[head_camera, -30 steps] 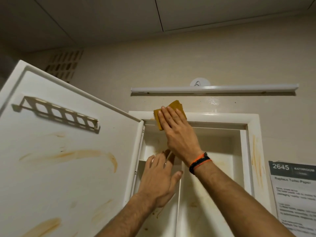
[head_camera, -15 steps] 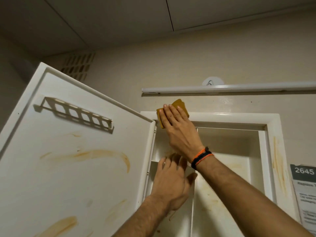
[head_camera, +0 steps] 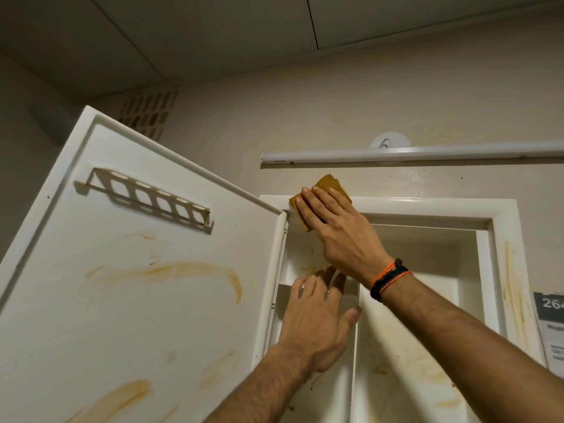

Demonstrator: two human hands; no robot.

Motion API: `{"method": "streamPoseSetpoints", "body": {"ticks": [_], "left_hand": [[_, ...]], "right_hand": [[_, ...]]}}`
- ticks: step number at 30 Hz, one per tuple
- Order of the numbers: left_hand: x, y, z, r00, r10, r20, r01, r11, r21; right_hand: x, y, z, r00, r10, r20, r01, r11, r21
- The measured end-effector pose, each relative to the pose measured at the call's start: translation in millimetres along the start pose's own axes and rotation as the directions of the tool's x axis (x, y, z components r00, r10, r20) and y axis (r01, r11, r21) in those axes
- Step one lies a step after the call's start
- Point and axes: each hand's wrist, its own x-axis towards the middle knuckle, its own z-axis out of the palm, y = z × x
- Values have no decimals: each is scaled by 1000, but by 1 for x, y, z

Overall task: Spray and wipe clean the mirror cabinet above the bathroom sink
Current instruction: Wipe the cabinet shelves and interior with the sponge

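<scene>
Pressing a folded mustard-yellow cleaning cloth flat against the top left corner of the white moulded-plastic mirror cabinet, the right hand lies with fingers straight over it, pinning rather than gripping. The left hand rests with its fingers extended against the cabinet interior near the small upper shelf, holding nothing. The white cabinet door stands swung open to the left, its inner face streaked with orange-brown smears; similar streaks mark the right frame and the inner back panel.

Handling assessment: the cloth is soft, light and pliable, best controlled by flat palm pressure (a pinch at its edge would let it bunch). The cabinet appears rigid but thin-walled; the hinged door will likely swing under wiping force and wants steadying at its free edge.
</scene>
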Motion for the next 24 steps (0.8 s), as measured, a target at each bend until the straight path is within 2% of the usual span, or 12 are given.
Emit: {"method": "streamPoseSetpoints", "body": {"ticks": [5,8,12,19,24], "left_hand": [[3,0,0,1000,-11,-30,9,999,-42],[2,-1,1,1000,-3,-25,3,1000,-31],[3,-2,2,1000,-4,-29,3,999,-35],[2,-3,2,1000,4,-6,-4,1000,12],[2,1,1,1000,-4,-2,4,1000,2]], "right_hand": [[48,-14,-10,1000,-23,10,22,997,79],[70,-13,-18,992,-98,84,84,984,157],[73,-6,-26,983,-128,133,92,965,246],[8,14,-12,998,-53,15,52,996,69],[-21,11,1,999,10,39,-7,998,-63]]}}
